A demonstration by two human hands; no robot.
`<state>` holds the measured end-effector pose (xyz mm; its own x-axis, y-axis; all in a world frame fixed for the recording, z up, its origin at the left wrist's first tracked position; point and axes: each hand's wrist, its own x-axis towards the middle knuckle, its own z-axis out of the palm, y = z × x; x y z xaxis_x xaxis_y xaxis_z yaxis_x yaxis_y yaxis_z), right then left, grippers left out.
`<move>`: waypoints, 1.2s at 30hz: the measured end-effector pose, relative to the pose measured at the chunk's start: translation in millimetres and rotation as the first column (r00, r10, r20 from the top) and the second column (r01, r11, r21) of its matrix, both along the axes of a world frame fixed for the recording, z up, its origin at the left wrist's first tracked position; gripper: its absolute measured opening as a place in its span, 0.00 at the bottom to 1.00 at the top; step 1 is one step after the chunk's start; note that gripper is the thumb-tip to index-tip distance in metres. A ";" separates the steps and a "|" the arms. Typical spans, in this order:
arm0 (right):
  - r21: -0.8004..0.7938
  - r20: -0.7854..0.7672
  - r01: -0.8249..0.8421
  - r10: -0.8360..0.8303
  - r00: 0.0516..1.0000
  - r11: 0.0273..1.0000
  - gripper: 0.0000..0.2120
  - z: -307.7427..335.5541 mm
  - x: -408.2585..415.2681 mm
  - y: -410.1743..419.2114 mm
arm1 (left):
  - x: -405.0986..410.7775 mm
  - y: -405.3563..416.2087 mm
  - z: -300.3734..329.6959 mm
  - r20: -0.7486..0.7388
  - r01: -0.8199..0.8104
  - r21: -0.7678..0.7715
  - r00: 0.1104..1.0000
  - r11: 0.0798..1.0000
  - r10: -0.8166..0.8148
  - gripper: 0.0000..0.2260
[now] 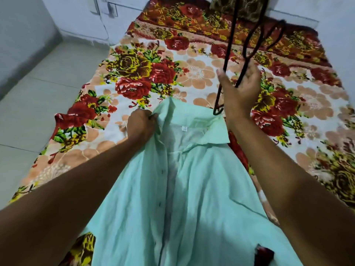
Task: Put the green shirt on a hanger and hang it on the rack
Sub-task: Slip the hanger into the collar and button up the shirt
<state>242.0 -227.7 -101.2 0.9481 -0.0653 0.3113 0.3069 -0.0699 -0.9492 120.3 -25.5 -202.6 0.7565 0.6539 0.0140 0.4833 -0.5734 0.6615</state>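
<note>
Head cam, looking down at a bed w/ floral blanket (134, 77) (red/yellow roses, peach flowers on white) filling most of the frame; grey tiled floor (38, 96) at left, pale wall across upper left. Green shirt (192, 189) lies centre to bottom of frame, front open, collar end pointing toward frame centre, small white label (184, 128) visible inside the neck, dark buttons down the left placket. Lower part of shirt runs out of the bottom edge. Left hand (141, 124), centre-left, is closed in a pinch on the shirt's left collar/front edge, fabric bunched btwn fingers + thumb, lifting that edge a bit off the blanket. Right hand (240, 93), centre-right and above the collar, is partly curled around a dark hanger (233, 54); fingers wrapped loosely, thumb side facing cam, palm partly showing. Hanger is thin, dark, looks twisted/rope-like; runs from the hand up toward top centre of frame, w/ a looped part at upper right. Its low end (218, 110) sits just beside the shirt's right collar, touching or nearly so, can't tell which. Hanger not inside the shirt. Both forearms bare, entering from bottom left + bottom right corners. Dark patterned cushion or cloth (240, 8) at top centre, partly cut off. Rack not in frame.
</note>
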 end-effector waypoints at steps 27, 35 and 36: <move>-0.861 -0.122 -0.210 0.213 0.969 0.463 0.41 -80.1 -36.7 -96.3 | 22.1 -13.2 19.6 0.384 -0.026 -0.270 0.914 0.963 0.133 0.09; -0.929 -0.231 -0.318 0.375 0.898 0.189 0.43 -89.1 -49.2 -21.7 | 41.5 -33.0 17.8 0.171 0.233 -0.323 0.968 0.917 -0.185 0.05; -0.930 -0.255 -0.330 0.363 0.896 0.160 0.43 -91.8 -48.6 -19.8 | 38.3 -32.0 17.8 0.161 0.296 -0.305 0.953 0.905 -0.257 0.05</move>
